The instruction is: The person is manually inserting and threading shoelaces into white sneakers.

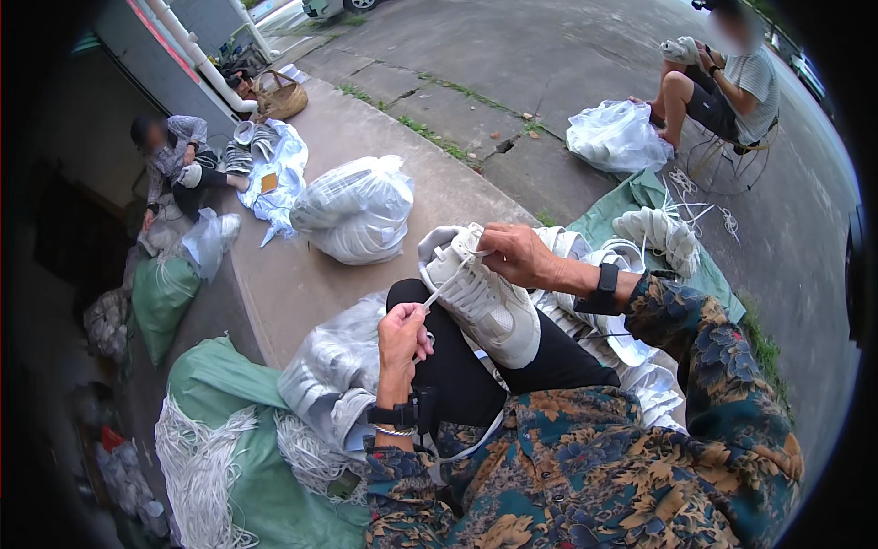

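A white shoe [501, 322] rests on the person's lap [569, 359], toe end nearer, ankle opening at the far end. Its white lace [444, 290] crosses the front, one length stretched straight toward the left.

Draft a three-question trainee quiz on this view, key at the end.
1. Multiple choice: what does the left hand hold? A) a basket handle; B) a white lace; C) a wristwatch.
2. True or false: the white shoe lies on the ground.
3. Open: what drapes over the large green sack at lower left?

Key: 1. B. 2. False; it rests on the person's black trousers. 3. Bundles of white laces.
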The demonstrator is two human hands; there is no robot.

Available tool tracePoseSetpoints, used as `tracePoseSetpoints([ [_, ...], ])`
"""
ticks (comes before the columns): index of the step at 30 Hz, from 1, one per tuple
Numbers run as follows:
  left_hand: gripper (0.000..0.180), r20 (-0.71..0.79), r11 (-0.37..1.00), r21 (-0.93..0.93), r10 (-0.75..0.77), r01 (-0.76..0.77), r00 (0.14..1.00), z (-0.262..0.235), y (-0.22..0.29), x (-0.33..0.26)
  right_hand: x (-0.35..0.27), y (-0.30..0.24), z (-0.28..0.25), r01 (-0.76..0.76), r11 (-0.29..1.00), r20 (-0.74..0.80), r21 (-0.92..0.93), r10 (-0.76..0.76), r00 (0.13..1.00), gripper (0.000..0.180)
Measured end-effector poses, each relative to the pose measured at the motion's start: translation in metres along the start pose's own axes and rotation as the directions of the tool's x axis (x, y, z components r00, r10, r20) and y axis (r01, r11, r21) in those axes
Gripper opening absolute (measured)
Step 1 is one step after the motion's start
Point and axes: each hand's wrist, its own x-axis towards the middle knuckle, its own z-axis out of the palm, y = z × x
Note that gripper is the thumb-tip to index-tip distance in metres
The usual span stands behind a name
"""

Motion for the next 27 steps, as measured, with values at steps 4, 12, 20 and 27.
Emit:
tracePoseSetpoints([
  [4, 0.017, -0.004, 1.0, 0.0, 0.001, -0.001, 1.0, 0.0, 0.002, -0.002, -0.008, -0.004, 0.015, -0.434, 0.866, -0.017, 0.249, 0.452, 0.892, 0.015],
  [12, 0.017, 0.002, 0.993, -0.118, -0.019, 0.019, 1.0, 0.0, 0.0, -0.001, -0.001, 0.002, 0.004, 0.005, 0.984, -0.077, -0.18, -0.019, 0.997, 0.018],
  [20, 0.015, 0.023, 0.991, -0.13, -0.009, 0.012, 1.0, -0.003, -0.002, -0.001, 0.0, -0.008, -0.001, 0.352, 0.914, 0.239, -0.201, -0.303, 0.923, 0.016],
  [27, 0.015, 0.026, 0.991, -0.13, -0.007, 0.01, 1.0, -0.005, -0.004, 0.0, 0.003, 0.004, -0.017, -0.07, 0.998, 0.392, -0.003, 0.065, 0.917, 0.017],
])
